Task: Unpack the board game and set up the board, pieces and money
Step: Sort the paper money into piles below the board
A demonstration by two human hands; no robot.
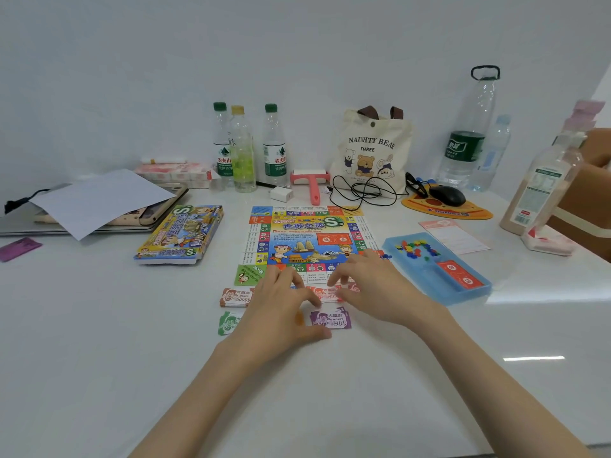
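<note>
The colourful game board lies unfolded flat on the white table. Along its near edge sit small stacks of play money: a brown stack, a green stack, a red stack and a purple stack. My left hand arches over the money, with forefinger and thumb pinching the left end of the purple stack; a bit of orange shows under its palm. My right hand rests its fingertips on the red stack. The blue tray at the right holds coloured pieces and red cards.
The game box lid lies left of the board. A laptop under paper is at far left. Bottles, a pink roller, a tote bag, a mouse and a leaflet line the back and right.
</note>
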